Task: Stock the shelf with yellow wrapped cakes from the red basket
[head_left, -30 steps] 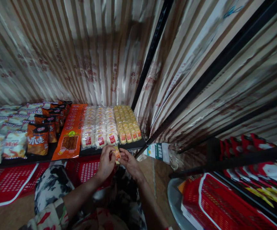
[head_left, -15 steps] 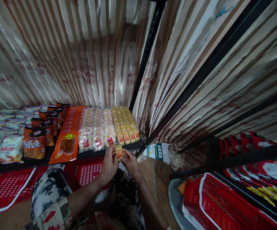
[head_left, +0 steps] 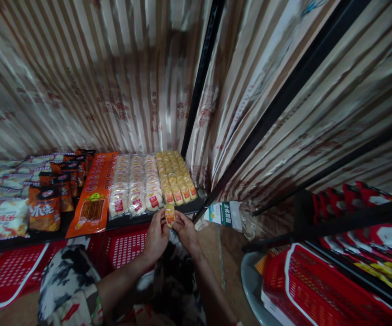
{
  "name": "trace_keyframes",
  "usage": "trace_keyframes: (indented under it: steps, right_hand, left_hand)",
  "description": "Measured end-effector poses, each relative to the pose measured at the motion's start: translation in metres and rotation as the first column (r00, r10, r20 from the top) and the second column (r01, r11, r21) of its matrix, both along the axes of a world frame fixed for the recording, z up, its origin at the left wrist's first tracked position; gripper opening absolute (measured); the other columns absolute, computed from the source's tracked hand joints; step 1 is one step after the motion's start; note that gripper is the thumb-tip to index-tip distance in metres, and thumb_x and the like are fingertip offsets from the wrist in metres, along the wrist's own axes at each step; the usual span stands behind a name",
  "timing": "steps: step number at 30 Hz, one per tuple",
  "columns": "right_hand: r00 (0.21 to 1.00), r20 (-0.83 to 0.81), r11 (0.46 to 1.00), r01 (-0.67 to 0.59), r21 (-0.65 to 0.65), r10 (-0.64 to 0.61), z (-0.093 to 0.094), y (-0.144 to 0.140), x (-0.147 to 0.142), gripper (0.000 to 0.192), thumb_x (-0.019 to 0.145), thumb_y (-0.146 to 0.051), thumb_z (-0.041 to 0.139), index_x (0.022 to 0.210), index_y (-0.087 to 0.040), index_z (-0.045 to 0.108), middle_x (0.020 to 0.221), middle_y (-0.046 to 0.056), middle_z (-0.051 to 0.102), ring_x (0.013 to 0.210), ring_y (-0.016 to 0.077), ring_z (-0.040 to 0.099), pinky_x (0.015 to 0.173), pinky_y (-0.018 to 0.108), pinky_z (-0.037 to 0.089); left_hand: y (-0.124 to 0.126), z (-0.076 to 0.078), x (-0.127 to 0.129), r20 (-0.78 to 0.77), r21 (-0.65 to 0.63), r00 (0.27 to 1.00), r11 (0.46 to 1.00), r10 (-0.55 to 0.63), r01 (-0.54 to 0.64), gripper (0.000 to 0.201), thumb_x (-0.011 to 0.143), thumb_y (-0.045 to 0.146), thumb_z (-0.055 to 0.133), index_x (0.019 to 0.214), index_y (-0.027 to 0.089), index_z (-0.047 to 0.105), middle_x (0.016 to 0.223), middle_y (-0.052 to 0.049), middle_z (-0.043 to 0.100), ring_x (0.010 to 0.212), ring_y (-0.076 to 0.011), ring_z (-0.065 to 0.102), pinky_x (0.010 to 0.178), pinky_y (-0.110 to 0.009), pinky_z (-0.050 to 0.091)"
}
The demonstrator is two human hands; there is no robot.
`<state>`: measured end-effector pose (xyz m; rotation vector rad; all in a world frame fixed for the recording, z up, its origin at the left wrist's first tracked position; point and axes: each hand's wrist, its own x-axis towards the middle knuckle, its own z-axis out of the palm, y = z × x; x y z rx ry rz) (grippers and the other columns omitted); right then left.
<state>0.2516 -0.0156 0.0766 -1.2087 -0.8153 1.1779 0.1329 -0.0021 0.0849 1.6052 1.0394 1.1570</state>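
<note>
A small yellow snack packet (head_left: 170, 213) with an orange label is held upright between both hands, just in front of the shelf edge. The fingers of my left hand (head_left: 156, 237) are closed on its left side. From the right, my right hand (head_left: 184, 230) pinches the same packet. Right behind it on the black shelf stand rows of matching yellow packets (head_left: 175, 179). Left of these lie rows of white round snack packs (head_left: 136, 185) with red labels. A flat orange snack bag (head_left: 94, 203) lies further left.
Orange-and-black bags (head_left: 45, 208) and white snack bags (head_left: 11, 217) fill the shelf's left part. Red baskets (head_left: 130, 246) sit below it. At right are another red basket (head_left: 304, 280), a grey basin (head_left: 248, 276) and a rack of red packages (head_left: 369, 194). Black posts (head_left: 201, 81) stand before striped curtains.
The packet in my hands has tilted so that more of its length shows. My view has shifted slightly; the goods on the shelf look the same.
</note>
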Motion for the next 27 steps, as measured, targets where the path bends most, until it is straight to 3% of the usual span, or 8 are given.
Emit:
trace_keyframes:
  steps: [15,20,27]
  right_hand:
    - [0.992,0.082,0.993,0.096,0.062,-0.101,-0.013,0.010,0.007,0.039,0.065,-0.028,0.064,0.104,-0.021,0.060,0.091,0.004,0.068,0.082,0.0184,0.065,0.077,0.033,0.053]
    - [0.955,0.230,0.980,0.166,0.113,-0.188,-0.020,0.015,0.014,0.039,0.070,-0.030,0.060,0.108,-0.021,0.061,0.099,0.007,0.066,0.085,0.0199,0.065,0.076,0.035,0.055]
    - [0.836,0.480,0.964,0.214,0.158,-0.265,-0.021,0.016,0.017,0.038,0.077,-0.027,0.057,0.114,-0.021,0.062,0.107,0.009,0.060,0.089,0.0191,0.064,0.082,0.035,0.054]
  left_hand:
    - [0.013,-0.001,0.011,-0.109,0.041,0.994,0.999,-0.001,0.005,0.046,0.076,0.010,0.042,0.121,0.016,0.045,0.121,-0.011,0.054,0.109,-0.0188,0.056,0.090,-0.037,0.050]
    - [0.020,-0.002,0.021,-0.129,0.057,0.992,0.998,0.004,0.003,0.048,0.075,0.010,0.042,0.122,0.015,0.044,0.121,-0.012,0.054,0.110,-0.0195,0.055,0.093,-0.039,0.048]
    - [0.026,-0.007,0.024,-0.145,0.063,0.989,0.998,0.014,-0.005,0.047,0.078,0.011,0.041,0.124,0.014,0.044,0.122,-0.013,0.054,0.112,-0.0202,0.054,0.094,-0.039,0.047]
